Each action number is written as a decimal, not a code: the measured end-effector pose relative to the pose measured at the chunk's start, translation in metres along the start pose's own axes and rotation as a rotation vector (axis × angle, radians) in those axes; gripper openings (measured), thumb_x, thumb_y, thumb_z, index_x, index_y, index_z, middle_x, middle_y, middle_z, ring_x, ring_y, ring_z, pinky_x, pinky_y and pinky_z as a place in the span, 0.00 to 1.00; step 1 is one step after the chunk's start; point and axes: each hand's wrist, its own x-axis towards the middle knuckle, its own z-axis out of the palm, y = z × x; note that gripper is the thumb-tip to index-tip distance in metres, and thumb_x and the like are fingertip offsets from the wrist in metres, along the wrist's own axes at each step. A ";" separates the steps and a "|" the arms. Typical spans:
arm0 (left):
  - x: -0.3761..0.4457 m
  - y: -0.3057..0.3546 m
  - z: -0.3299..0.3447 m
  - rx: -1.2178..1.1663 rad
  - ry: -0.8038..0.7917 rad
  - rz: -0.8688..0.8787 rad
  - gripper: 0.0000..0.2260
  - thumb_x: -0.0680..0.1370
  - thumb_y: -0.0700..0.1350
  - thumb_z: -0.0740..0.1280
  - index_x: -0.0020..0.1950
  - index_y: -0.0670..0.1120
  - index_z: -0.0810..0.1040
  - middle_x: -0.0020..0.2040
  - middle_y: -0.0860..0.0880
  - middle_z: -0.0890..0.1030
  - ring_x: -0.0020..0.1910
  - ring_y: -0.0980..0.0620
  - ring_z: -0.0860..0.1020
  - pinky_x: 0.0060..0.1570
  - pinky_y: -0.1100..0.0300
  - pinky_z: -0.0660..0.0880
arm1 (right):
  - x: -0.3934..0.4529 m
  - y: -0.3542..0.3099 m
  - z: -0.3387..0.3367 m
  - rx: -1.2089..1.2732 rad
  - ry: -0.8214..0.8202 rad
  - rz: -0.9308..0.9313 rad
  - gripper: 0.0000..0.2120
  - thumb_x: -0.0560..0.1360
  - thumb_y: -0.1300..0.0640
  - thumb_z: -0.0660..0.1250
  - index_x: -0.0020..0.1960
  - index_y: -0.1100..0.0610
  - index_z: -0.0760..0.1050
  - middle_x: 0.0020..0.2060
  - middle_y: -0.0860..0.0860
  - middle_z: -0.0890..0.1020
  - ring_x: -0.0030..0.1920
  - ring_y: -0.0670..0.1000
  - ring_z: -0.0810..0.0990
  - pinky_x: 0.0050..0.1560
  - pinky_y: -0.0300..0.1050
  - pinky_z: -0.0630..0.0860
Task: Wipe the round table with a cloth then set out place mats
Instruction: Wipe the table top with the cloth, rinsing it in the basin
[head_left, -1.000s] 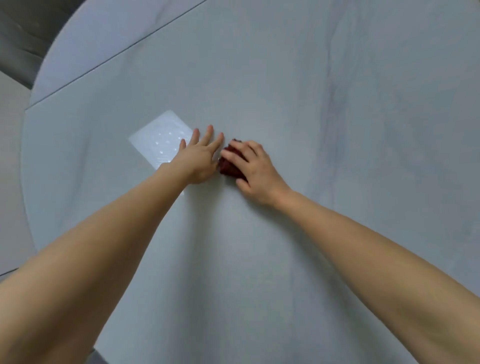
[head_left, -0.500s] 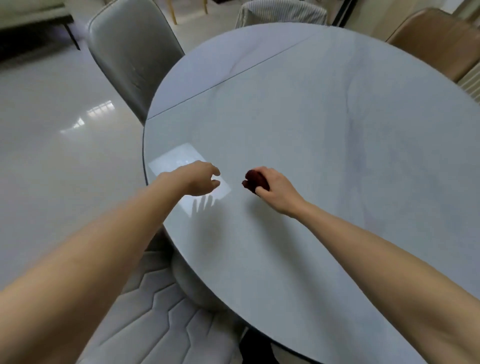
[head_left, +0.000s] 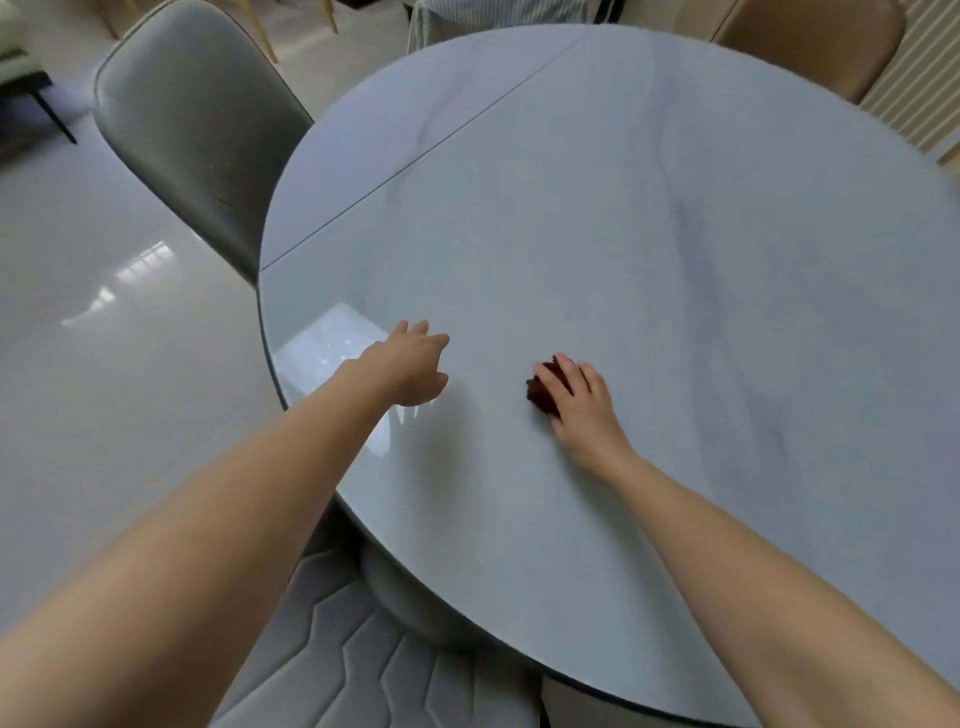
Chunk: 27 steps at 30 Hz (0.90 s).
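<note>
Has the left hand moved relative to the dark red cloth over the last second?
Yes. The left hand was touching the cloth; now bare table separates them.

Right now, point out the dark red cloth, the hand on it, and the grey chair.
dark red cloth (head_left: 540, 396): head view, on the bunched part showing left of the fingers.
right hand (head_left: 584, 408): head view, on the back of the hand.
grey chair (head_left: 192, 124): head view, on the backrest.
</note>
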 end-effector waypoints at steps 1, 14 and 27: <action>0.007 0.002 -0.002 0.001 0.004 -0.010 0.24 0.82 0.48 0.57 0.77 0.46 0.56 0.78 0.45 0.53 0.78 0.44 0.48 0.70 0.44 0.60 | 0.015 0.004 -0.003 0.006 0.036 0.097 0.31 0.76 0.64 0.62 0.77 0.53 0.58 0.77 0.57 0.56 0.74 0.64 0.55 0.75 0.55 0.50; 0.186 0.062 0.009 -0.111 0.031 -0.110 0.30 0.82 0.58 0.51 0.78 0.55 0.37 0.78 0.52 0.33 0.76 0.42 0.34 0.69 0.33 0.39 | 0.282 0.099 -0.036 0.041 0.220 0.251 0.33 0.79 0.60 0.60 0.78 0.58 0.48 0.77 0.58 0.52 0.74 0.60 0.57 0.75 0.52 0.50; 0.178 0.057 0.019 -0.134 0.083 -0.091 0.29 0.82 0.55 0.53 0.79 0.53 0.41 0.79 0.50 0.38 0.77 0.45 0.38 0.73 0.39 0.42 | 0.247 0.076 -0.019 0.240 0.043 -0.332 0.27 0.67 0.58 0.57 0.66 0.62 0.71 0.63 0.56 0.75 0.65 0.60 0.69 0.67 0.41 0.57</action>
